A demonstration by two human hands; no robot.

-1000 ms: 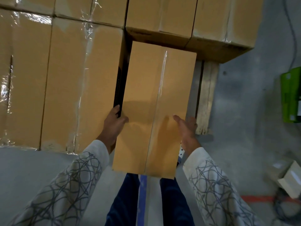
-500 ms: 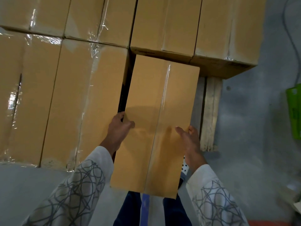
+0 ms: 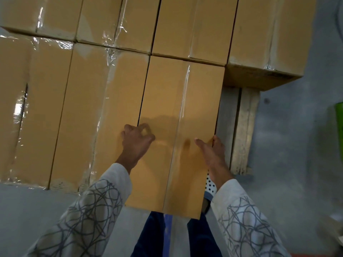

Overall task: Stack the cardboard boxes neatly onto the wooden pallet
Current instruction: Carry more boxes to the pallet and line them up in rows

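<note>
Cardboard box (image 3: 178,127) is sitting near the front right corner of the wooden pallet (image 3: 243,130), just beside the wrapped stacked boxes (image 3: 83,108) on its left and behind. Your left hand (image 3: 136,141) is curling its fingers over the box's left edge; your right hand (image 3: 211,151) is gripping the right edge, thumb resting on top.

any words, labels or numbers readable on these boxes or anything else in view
No text can be read.
Far right box: faint marks on its near side face, perhaps print, too blurred to read.
Held box: plain cardboard and clear tape, no label.
Other boxes: plain tops under tape and wrap, no label.
Green object: no marking visible.
</note>
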